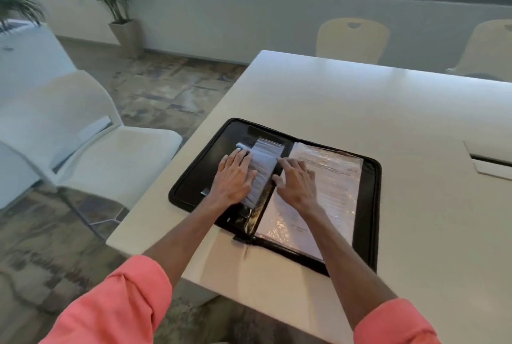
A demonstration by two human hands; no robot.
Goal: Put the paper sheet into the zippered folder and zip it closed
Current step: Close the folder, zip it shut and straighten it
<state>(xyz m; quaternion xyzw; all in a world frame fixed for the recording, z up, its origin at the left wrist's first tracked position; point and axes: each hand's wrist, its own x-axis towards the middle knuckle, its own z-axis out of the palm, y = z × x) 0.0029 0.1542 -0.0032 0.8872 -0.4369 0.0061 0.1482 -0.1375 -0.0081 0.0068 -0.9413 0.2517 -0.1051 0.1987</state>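
A black zippered folder lies open flat on the white table, near its left corner. Its right half holds a printed paper sheet under shiny clear plastic sleeves. A stack of clear sleeves stands raised along the spine. My left hand lies flat on the left side of that stack, fingers spread. My right hand rests with spread fingers on the sheet just right of the spine, fingertips touching the stack. The zipper tail hangs off the near edge.
A white chair stands left of the table. Two cream chairs are at the far side. A cable hatch is set into the table at the right. Potted plants stand by the wall under the windows.
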